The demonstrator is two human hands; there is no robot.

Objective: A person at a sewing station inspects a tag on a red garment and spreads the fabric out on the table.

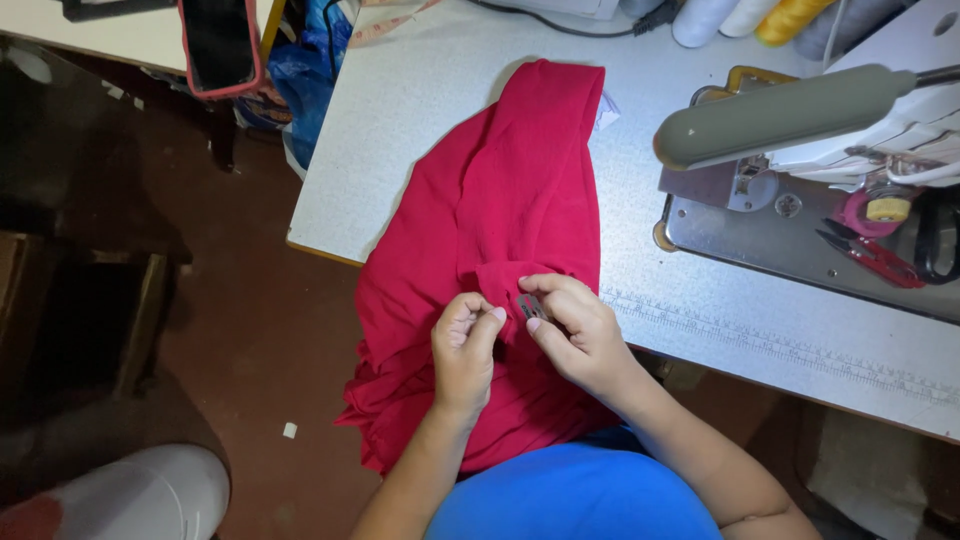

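My left hand is curled, thumb and fingertips pinching a fold of the red fabric. My right hand is bent in from the right, pinching a small dark flat blade against the same fold. Hands nearly touching. Fabric is plain red knit, rumpled, draped off the front edge of the grey sewing table; long axis runs away from me, toward the table's far edge. Blade tilts up-left.
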